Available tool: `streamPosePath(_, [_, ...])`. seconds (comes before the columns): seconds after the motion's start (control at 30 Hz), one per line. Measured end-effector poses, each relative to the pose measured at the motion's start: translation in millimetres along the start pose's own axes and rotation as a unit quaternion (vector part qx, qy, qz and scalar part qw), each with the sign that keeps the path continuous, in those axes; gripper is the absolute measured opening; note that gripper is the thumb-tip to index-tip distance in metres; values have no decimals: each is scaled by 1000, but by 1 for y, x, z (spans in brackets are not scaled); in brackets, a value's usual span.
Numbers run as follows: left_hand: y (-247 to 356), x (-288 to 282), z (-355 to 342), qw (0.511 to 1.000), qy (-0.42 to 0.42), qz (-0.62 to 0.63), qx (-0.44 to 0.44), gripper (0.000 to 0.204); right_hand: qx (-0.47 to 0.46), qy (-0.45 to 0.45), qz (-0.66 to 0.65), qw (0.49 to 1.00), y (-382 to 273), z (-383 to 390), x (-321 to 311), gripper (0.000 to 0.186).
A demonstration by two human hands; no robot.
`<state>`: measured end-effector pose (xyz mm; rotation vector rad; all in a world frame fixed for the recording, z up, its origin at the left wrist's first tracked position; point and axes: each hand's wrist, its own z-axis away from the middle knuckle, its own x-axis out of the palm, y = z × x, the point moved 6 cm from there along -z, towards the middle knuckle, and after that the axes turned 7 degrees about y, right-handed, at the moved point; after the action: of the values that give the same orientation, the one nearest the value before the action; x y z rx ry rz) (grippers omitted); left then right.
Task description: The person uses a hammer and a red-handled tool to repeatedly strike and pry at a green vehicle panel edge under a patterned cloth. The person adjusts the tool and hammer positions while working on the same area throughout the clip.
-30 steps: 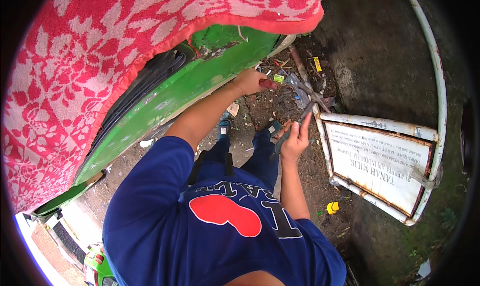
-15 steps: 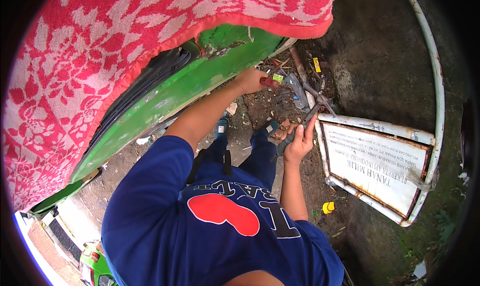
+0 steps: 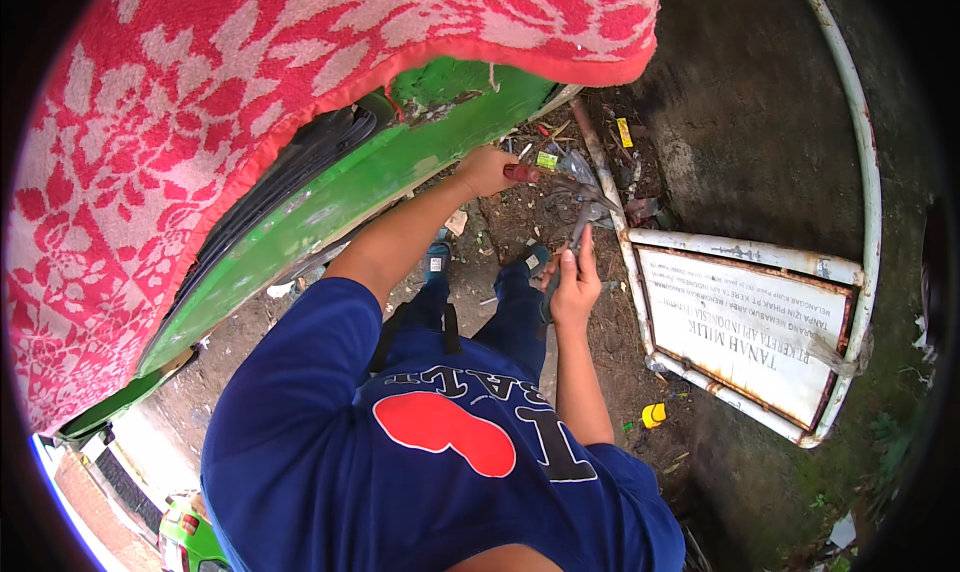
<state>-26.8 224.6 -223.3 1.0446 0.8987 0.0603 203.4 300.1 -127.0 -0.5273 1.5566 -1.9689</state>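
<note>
You stand between a green car (image 3: pixel 300 227) and a sign (image 3: pixel 745 317).
Your left hand (image 3: pixel 485 171) clasps a red handle (image 3: pixel 521 173); your right hand (image 3: pixel 575 297) grips a hammer (image 3: pixel 580 228), its head near the handle.

Left hand (image 3: pixel 487 171) wrapped round translucent red tool handle (image 3: pixel 521 173), beside green painted metal bodywork (image 3: pixel 310 212). Right hand (image 3: pixel 576 290) grips dark grey hammer (image 3: pixel 580 229), thumb up along shaft, head near the red handle; contact can't be told. Red-and-pink floral fabric blanket (image 3: pixel 240 122) drapes over bodywork. Right side: white rectangular sign panel (image 3: pixel 735 322) in rusty white tubular frame (image 3: pixel 868 172), by dark, stained concrete wall (image 3: pixel 750 112). Crumpled yellow scrap (image 3: pixel 653 415) on littered brown dirt ground (image 3: pixel 625 372). Navy T-shirt (image 3: pixel 330 452), red print, below.
</note>
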Motion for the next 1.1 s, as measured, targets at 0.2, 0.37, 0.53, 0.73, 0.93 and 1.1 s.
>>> streamPosePath(0.2, [-12, 2, 15, 992, 37, -55, 106, 32, -25, 0, -39, 999, 13, 6, 0, 53])
streamPosePath(0.37, [-1, 8, 20, 977, 53, -64, 195, 29, -16, 4, -31, 999, 17, 10, -11, 55])
streamPosePath(0.53, [10, 10, 12, 980, 32, -80, 179, 21, 3, 17, -35, 999, 20, 10, -28, 57])
streamPosePath(0.73, [16, 15, 6, 976, 32, -88, 196, 22, 21, 22, -55, 998, 26, 16, -38, 56])
streamPosePath(0.93, [11, 26, -6, 981, 31, -96, 167, 21, 14, 27, -64, 997, 28, 14, -50, 56])
streamPosePath(1.1, [7, 26, -8, 986, 30, -102, 129, 21, 18, 18, -63, 998, 23, -1, -59, 56])
